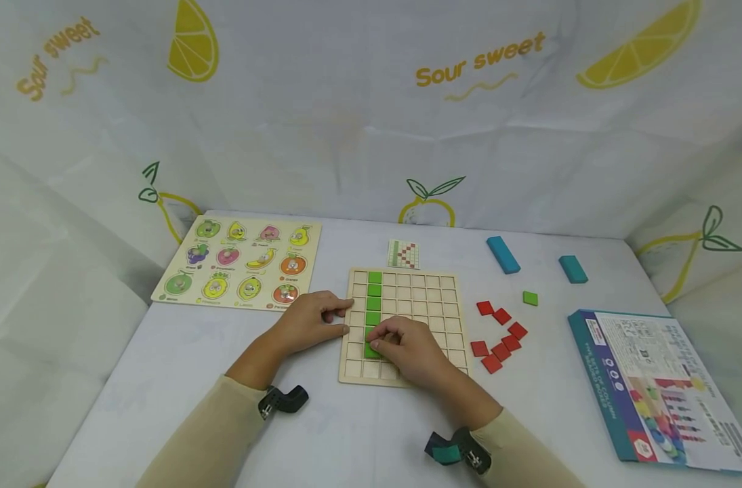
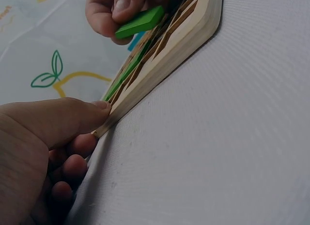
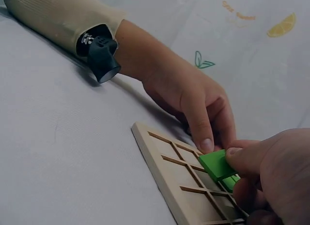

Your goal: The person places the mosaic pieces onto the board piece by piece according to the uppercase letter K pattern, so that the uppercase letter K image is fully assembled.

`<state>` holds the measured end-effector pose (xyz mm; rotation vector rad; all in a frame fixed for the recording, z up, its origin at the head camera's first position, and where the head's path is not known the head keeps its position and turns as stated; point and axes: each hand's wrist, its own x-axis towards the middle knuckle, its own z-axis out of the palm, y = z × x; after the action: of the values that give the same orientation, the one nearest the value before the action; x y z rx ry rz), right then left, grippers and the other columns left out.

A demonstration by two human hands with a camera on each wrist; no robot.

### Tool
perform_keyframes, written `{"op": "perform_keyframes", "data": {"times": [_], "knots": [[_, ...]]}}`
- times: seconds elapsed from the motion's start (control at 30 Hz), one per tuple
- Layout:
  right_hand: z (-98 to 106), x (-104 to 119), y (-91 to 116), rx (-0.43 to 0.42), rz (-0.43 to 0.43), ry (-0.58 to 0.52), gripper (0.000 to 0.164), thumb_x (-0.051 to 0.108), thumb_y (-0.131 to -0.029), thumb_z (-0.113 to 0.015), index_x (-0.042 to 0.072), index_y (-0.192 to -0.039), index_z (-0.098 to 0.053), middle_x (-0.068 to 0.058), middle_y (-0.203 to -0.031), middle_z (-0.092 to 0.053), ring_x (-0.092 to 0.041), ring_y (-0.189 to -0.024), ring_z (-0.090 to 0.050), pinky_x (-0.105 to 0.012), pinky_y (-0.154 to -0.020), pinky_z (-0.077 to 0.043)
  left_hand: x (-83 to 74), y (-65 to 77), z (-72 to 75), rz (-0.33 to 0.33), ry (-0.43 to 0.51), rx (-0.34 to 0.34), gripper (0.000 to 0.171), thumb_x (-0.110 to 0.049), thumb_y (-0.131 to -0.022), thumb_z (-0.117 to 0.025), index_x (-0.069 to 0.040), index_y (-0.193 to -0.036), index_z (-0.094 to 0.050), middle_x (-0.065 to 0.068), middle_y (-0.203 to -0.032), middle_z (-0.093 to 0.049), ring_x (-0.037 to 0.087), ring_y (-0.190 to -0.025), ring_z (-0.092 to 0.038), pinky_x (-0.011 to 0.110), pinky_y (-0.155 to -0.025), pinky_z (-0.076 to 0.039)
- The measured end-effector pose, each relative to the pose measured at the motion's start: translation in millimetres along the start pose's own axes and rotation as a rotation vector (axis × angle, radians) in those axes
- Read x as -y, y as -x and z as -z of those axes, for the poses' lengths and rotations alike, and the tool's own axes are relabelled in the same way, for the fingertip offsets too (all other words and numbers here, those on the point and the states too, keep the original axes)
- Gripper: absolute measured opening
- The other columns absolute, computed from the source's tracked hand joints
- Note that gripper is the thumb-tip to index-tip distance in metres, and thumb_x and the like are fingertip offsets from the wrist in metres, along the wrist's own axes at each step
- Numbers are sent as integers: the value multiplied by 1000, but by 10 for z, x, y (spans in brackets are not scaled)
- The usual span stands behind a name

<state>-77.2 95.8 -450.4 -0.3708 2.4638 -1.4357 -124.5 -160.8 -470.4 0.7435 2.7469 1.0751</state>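
My right hand (image 1: 410, 349) pinches a green square tile (image 3: 215, 164) between thumb and fingers, tilted just over the lower part of the wooden grid board (image 1: 434, 295). Several green tiles (image 1: 373, 290) fill the second column from the left, running down from the top edge. At the board's left edge, my left hand (image 1: 312, 322) grips the rim; its thumb (image 2: 92, 113) lies on the frame and the other fingers curl below. To the right lie several loose red tiles (image 1: 501, 351) and one green tile (image 1: 530, 298).
Behind the grid board is a small pattern card (image 1: 404, 254). A fruit picture board (image 1: 249, 261) lies at the left. Two blue blocks, one long (image 1: 503, 255) and one short (image 1: 573, 270), are at the back right. A printed box (image 1: 663, 393) occupies the right side.
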Motion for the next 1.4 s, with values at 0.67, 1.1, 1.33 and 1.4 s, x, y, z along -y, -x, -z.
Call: {"op": "perform_keyframes", "data": {"times": [0.67, 1.1, 1.33, 1.4], "knots": [[-44, -80, 16, -10, 141, 179, 15, 11, -94, -83, 24, -102, -82, 15, -87, -63, -8, -69, -55, -27, -62, -47, -49, 11, 12, 38, -3, 20, 50, -24, -91, -87, -14, -139, -74, -10, -93, -60, 10, -83, -53, 29, -72, -45], [90, -72, -4, 101, 133, 190, 22, 13, -91, -86, 20, -112, -82, 7, -94, -64, -11, -70, -55, -27, -60, -46, -40, -9, 4, 22, 1, 18, 51, -25, -91, -87, -15, -139, -74, -10, -91, -59, 10, -82, -53, 29, -72, -45], [139, -105, 9, 112, 103, 82, 20, 22, -95, -83, 23, -115, -81, 7, -97, -67, -15, -75, -58, -28, -62, -48, -6, 13, -5, 23, -12, 7, 50, -24, -91, -88, -15, -138, -75, -12, -92, -59, 8, -81, -52, 29, -72, -44], [173, -89, 40, 105, 56, 45, 20, 24, -96, -82, 24, -116, -80, 6, -97, -68, -18, -78, -59, -28, -64, -49, -12, 9, -8, 16, -8, 10, 50, -24, -91, -88, -15, -139, -74, -12, -92, -59, 8, -81, -52, 29, -72, -44]]}}
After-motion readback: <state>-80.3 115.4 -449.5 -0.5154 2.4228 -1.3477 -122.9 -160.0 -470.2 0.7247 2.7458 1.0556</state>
